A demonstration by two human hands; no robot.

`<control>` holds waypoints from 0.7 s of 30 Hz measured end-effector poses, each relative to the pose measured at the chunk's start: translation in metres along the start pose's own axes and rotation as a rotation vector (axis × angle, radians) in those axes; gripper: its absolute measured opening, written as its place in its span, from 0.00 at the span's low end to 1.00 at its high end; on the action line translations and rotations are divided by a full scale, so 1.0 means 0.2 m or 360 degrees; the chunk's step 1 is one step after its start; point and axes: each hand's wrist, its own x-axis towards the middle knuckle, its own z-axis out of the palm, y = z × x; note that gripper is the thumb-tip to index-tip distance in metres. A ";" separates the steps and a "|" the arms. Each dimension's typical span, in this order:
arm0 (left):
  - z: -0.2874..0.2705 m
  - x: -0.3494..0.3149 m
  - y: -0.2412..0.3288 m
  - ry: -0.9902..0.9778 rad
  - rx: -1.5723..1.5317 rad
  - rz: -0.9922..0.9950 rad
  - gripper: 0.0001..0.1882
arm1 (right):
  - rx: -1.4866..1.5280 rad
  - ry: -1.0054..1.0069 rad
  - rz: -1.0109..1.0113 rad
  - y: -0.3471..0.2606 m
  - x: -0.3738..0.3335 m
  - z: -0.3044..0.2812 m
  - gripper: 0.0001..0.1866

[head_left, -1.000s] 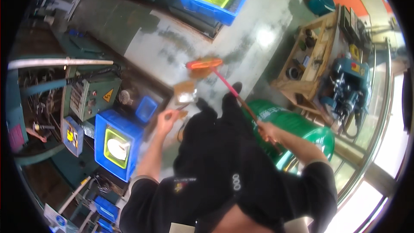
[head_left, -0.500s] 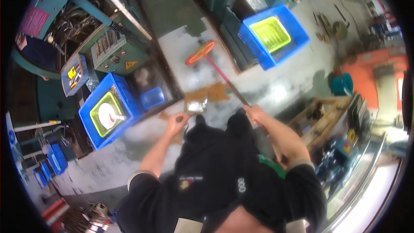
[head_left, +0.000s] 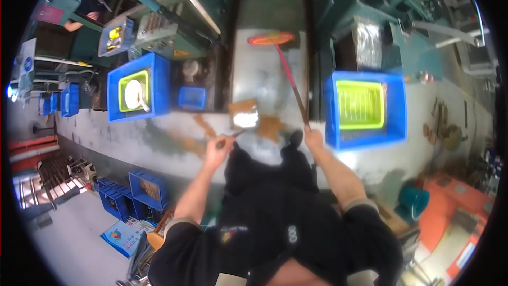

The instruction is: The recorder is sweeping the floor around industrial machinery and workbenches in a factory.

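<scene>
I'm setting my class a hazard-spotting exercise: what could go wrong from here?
1. The orange-headed broom in the right hand reaches into a narrow passage beside green machinery, so a sideways swing might knock it.
2. The shiny pan is just ahead of the feet; a forward step could catch it.
3. The brown floor patch might be slippery, though I can't tell whether it is wet.

The orange broom head (head_left: 271, 38) is blurred (its outline smeared).
</scene>
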 end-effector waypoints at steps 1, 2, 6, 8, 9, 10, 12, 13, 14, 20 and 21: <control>0.04 0.00 0.05 0.0021 -0.0030 -0.0039 0.10 | -0.0001 -0.0015 -0.0069 -0.01 0.03 -0.05 0.32; 0.07 0.02 0.11 0.0039 -0.0062 -0.0074 0.10 | 0.0000 -0.0026 -0.0136 -0.03 0.07 -0.11 0.32; 0.20 0.14 0.25 0.0088 -0.0302 -0.0068 0.08 | 0.0026 0.0023 -0.0167 -0.11 0.24 -0.23 0.31; 0.23 0.23 0.31 0.0054 -0.0235 -0.0014 0.08 | 0.0056 0.0052 -0.0179 -0.16 0.33 -0.26 0.31; 0.25 0.27 0.35 0.0059 -0.0267 -0.0016 0.08 | 0.0116 -0.0013 -0.0177 -0.24 0.32 -0.31 0.31; 0.27 0.32 0.39 0.0053 -0.0297 -0.0014 0.08 | 0.0182 -0.0071 -0.0166 -0.30 0.32 -0.35 0.31; 0.29 0.45 0.42 -0.0005 -0.0292 0.0054 0.08 | 0.0210 -0.0090 -0.0116 -0.37 0.37 -0.36 0.31; 0.30 0.52 0.43 -0.0054 -0.0293 0.0118 0.08 | 0.0273 -0.0063 -0.0110 -0.39 0.41 -0.34 0.30; 0.31 0.61 0.44 -0.0077 -0.0288 0.0113 0.08 | 0.0333 -0.0037 -0.0100 -0.40 0.45 -0.32 0.30; 0.25 1.17 0.44 -0.0235 -0.0003 0.0260 0.07 | 0.0245 -0.0059 0.0118 -0.66 0.72 -0.31 0.31; 0.25 1.24 0.42 -0.0272 -0.0038 0.0148 0.05 | 0.0219 -0.0046 0.0122 -0.71 0.82 -0.32 0.32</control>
